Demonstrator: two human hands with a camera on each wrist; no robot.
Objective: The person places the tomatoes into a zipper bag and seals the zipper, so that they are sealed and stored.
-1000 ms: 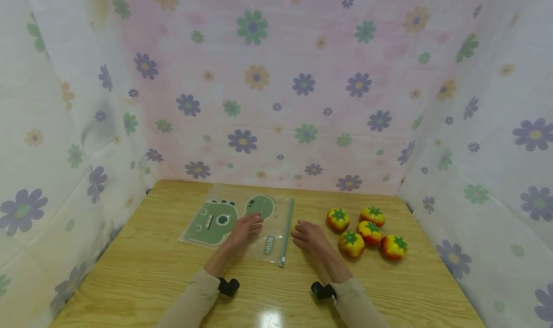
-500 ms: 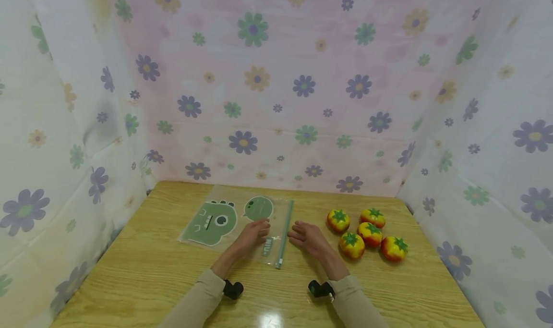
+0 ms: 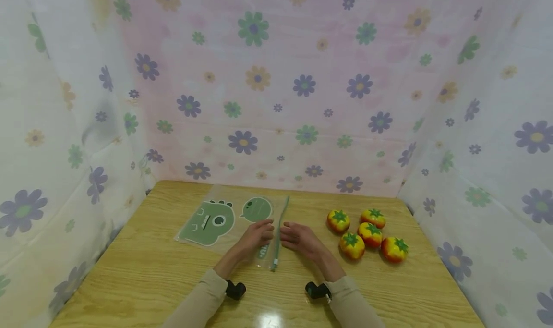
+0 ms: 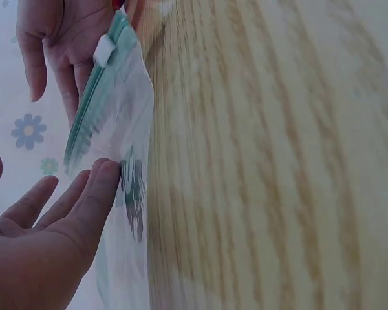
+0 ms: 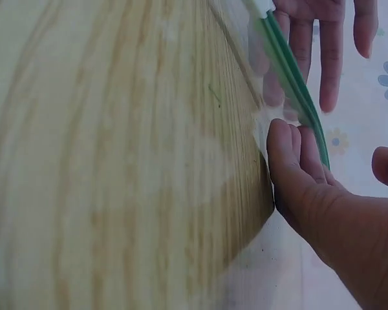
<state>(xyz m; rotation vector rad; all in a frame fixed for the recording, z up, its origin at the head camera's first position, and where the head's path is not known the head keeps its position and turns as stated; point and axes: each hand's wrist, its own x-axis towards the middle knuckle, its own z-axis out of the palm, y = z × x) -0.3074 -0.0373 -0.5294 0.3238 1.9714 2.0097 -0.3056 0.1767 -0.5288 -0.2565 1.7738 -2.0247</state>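
Observation:
A clear plastic zip bag point(image 3: 235, 232) with a green dinosaur print lies on the table, its green zip strip point(image 3: 283, 212) along the right side. My left hand point(image 3: 255, 236) rests its fairly straight fingertips on the bag near the lettering, thumb held apart. The right hand point(image 3: 304, 239) has its fingertips at the zip strip from the right, its thumb also apart. In the right wrist view the fingers point(image 5: 297, 161) reach under the zip edge, which stands tilted up off the table. A white slider point(image 4: 104, 50) sits near one end of the strip.
Several glossy yellow-red toy fruits point(image 3: 370, 234) with green leafy tops stand in a group right of my right hand. The wooden table point(image 3: 129, 270) meets flowered cloth walls point(image 3: 276, 88) at the back and both sides.
My right hand has moved left to the bag's zip edge. My left hand has slid right over the bag toward the lettering. The zip edge has shifted left and tilted up.

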